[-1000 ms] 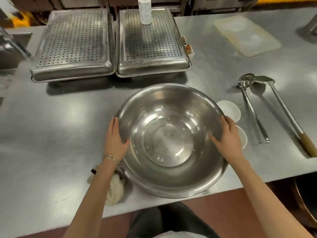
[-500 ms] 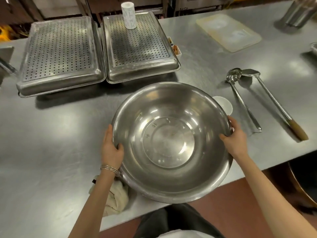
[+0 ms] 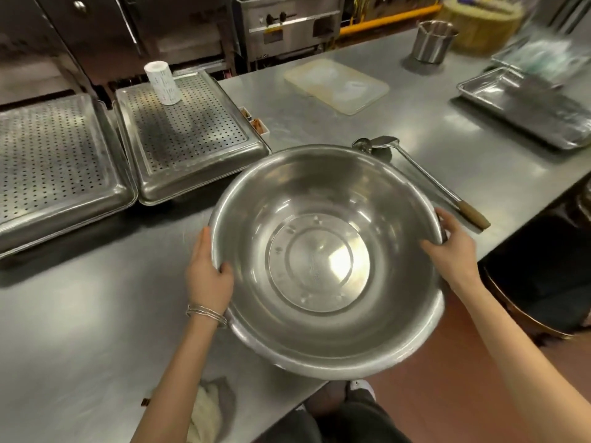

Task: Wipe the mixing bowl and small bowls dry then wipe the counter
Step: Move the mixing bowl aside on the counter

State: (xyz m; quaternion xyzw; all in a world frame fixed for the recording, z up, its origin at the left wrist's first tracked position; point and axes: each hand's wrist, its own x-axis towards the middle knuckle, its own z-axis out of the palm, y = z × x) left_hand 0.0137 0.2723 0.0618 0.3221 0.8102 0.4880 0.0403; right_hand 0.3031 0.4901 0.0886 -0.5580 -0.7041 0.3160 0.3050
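Moved: bowl [image 3: 323, 260] is up off the counter [image 3: 80, 314] now, closer to the person than before.
Hidden: spoons [image 3: 377, 144] are partly behind the bowl; cloth [image 3: 208, 407] is partly under the left arm.
Bowl faces: open side up, tipped a little toward the person; round, no long side.
Where: in the air, over the counter's near edge.
Left hand [image 3: 208, 276]: grips the rim, thumb inside.
Right hand [image 3: 454, 247]: grips the other side of the rim, thumb inside.

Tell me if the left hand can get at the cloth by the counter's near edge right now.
Probably not yet: the left hand grips the rim of the mixing bowl, as does the right hand. The cloth lies uncovered just beside the left forearm, so once freed it looks reachable.
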